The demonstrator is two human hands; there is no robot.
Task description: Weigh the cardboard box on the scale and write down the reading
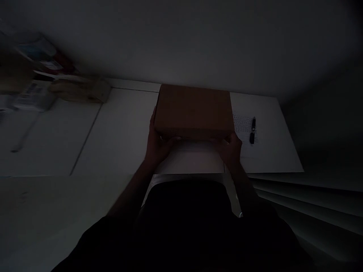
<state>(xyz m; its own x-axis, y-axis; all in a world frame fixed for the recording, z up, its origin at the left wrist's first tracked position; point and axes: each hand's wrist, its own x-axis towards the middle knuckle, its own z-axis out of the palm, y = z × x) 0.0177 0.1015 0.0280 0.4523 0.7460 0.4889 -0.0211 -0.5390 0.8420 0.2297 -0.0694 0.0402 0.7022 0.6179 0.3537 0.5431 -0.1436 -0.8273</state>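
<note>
A closed brown cardboard box [195,107] is between my hands above the white tabletop [121,128]. The light is too dim to tell whether its underside touches the surface. My left hand [159,141] grips the box's left side and near left corner, its thumb along the front edge. At the near right corner, my right hand [230,147] holds the box, with the fingers partly hidden beneath it. Just right of the box lies a sheet of paper with writing [242,124], partly covered by the box. A black pen [252,130] rests on the paper.
At the far left stand a brown paper-wrapped package [79,88], a white labelled packet [34,92] and a blurred red and white container [48,56]. A wall [181,41] runs behind the table. Drawer fronts [306,204] show below the right end.
</note>
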